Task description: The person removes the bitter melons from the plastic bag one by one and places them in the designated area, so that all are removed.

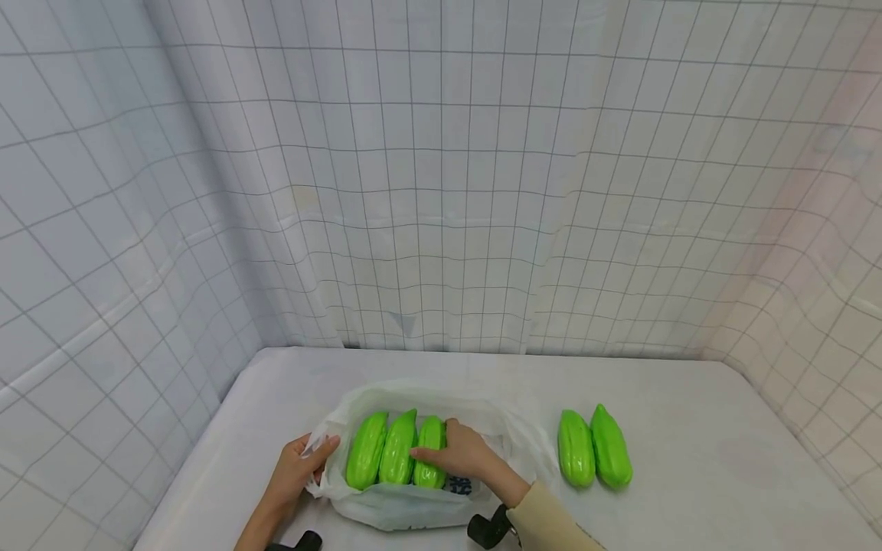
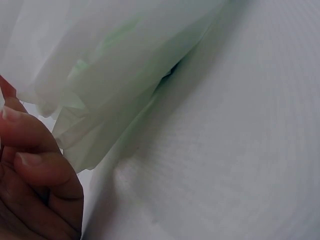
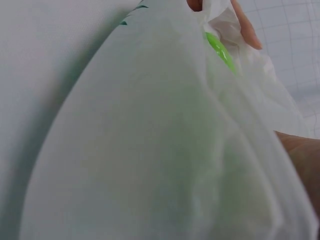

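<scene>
A white plastic bag lies on the table with its mouth spread open. Inside, side by side, are three shiny bright green gourd-like pieces, ridged and tapered: a left one, a middle one and a right one. My left hand pinches the bag's left rim. Reaching in from the right, my right hand grips the right piece between thumb and fingers. In the right wrist view the bag's wall hides most of that hand.
Two more green gourd-like pieces, one and another, lie to the right of the bag on the white table. Grid-patterned white curtains hang behind and at both sides. Black wrist devices show near the front edge.
</scene>
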Demonstrator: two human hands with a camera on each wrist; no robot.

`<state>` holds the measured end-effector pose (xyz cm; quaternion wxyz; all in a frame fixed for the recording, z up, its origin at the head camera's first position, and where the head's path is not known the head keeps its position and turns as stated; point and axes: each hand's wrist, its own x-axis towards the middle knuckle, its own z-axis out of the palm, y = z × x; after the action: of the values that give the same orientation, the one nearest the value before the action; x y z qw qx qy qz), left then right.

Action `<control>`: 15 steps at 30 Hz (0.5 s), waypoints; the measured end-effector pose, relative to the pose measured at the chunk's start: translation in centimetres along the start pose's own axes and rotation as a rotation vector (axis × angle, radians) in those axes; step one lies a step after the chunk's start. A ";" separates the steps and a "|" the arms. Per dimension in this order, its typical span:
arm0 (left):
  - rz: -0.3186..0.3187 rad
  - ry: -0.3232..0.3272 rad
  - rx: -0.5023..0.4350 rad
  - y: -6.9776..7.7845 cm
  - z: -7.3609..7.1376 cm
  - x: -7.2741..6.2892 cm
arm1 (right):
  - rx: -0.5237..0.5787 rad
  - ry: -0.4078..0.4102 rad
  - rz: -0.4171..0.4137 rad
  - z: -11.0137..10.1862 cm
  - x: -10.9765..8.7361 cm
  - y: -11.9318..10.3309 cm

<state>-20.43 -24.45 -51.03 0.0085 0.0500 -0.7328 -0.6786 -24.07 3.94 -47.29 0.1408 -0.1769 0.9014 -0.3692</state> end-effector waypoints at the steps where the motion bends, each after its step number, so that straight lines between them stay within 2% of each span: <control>1: 0.000 -0.001 -0.001 0.0 0.0 0.0 | -0.002 -0.002 0.000 0.1 0.0 0.0; 15: 0.011 -0.013 0.004 -0.2 -0.1 0.1 | 0.022 0.032 0.011 0.2 -0.1 0.0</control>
<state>-20.50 -24.59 -51.18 0.0073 0.0415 -0.7346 -0.6772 -23.94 3.87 -47.45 0.1304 -0.1645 0.9003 -0.3812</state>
